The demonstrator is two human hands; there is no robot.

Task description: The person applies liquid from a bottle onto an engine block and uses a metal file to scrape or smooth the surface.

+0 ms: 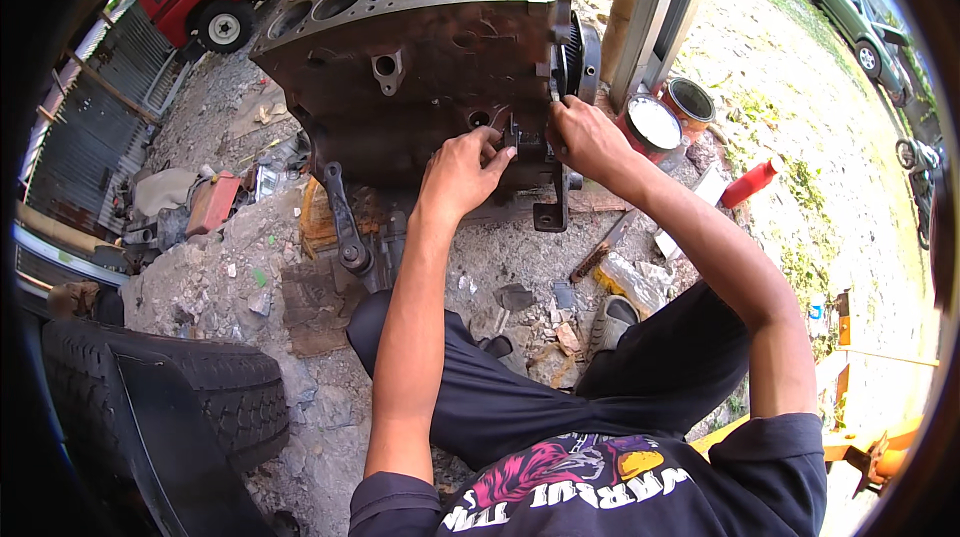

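A dark brown engine block [400, 77] stands in front of me, its cylinder bores facing up. My left hand [462, 172] is at the lower right of the block's side, thumb and fingers drawn together on a small dark metal part [514, 135]. At the block's right end, my right hand [592, 142] is curled into a fist beside the toothed wheel [574, 52]. A thin metal piece [554, 87] shows just above that fist; I cannot make out what the fingers hold. Below the hands, a dark bracket [550, 215] hangs from the block.
A long-handled metal tool [345, 222] leans left of my left forearm. Open cans [654, 123] and a red bottle [748, 183] stand right, near a post [655, 17]. A tyre [230, 397] lies at lower left. Rubble and scraps cover the ground around my feet.
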